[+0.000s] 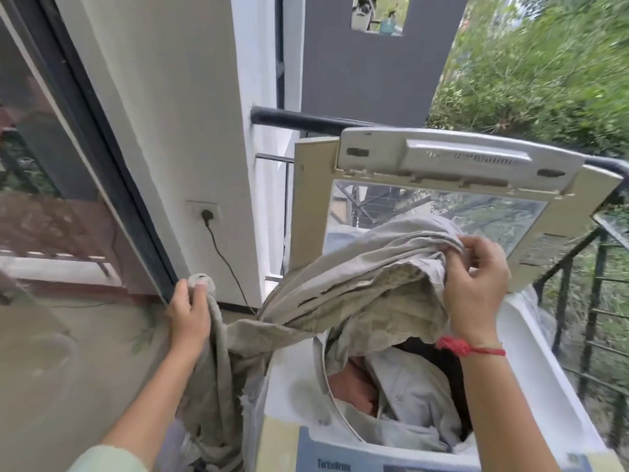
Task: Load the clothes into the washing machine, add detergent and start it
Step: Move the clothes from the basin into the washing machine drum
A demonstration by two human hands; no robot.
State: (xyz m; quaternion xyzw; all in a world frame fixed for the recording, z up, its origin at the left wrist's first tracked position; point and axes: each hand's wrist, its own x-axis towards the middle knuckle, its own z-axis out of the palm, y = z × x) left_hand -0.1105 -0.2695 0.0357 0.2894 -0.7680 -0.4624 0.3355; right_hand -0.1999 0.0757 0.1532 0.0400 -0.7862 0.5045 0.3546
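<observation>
Cloth (357, 277) mid-load: stretching between the two hands, bunching high at the right hand (476, 284) and trailing down past the left hand (189, 311), outside the washing machine (292, 393). Gripping one twisted end with the left hand, fingers curled round it, off to the side of the machine. Pinching a gathered fold with the right hand, thumb and fingers closed on it, directly over the open drum (329, 386). Lying below the right hand already: clothes (401, 390) inside the drum, pale grey, a pinkish piece, something dark. Standing open beyond the right hand: lid (459, 161), tilting back toward the railing (306, 120).

Judging the step as loading, not yet finished, with detergent and start both to come. Calling next, most likely, for lowering the right-hand bunch into the drum and bringing the left hand across and up, so the hanging tail clears the rim rather than catching on it.

Hard going on detail. Hiding much of the drum behind the cloth. Cutting off the control panel (340, 461) at the bottom edge, below both hands, lettering blurred, buttons unreadable. Showing no detergent anywhere. Losing the lower tail of the cloth beneath the left hand, so impossible to say how much is hanging outside.
</observation>
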